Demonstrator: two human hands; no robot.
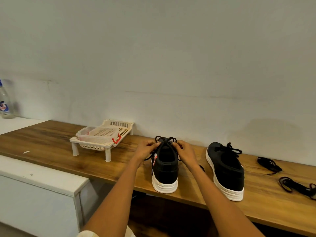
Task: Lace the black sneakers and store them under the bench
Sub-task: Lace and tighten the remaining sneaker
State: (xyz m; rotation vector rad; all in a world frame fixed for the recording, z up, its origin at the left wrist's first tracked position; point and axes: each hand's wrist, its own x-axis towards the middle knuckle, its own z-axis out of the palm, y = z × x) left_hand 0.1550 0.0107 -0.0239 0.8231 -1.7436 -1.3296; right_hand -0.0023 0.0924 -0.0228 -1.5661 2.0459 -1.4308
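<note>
Head view: both hands, left (pixel 148 150) and right (pixel 185 152), pinch the sneaker's (pixel 165 170) lace loops (pixel 165 140).

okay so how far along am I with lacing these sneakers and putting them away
Done, it seems: the right sneaker is laced, its bow tied. In hand: your left hand and right hand each pinch a loop of the lace on the left sneaker, tying its bow. Left: finish that knot, then move both off the bench and under it.
</note>
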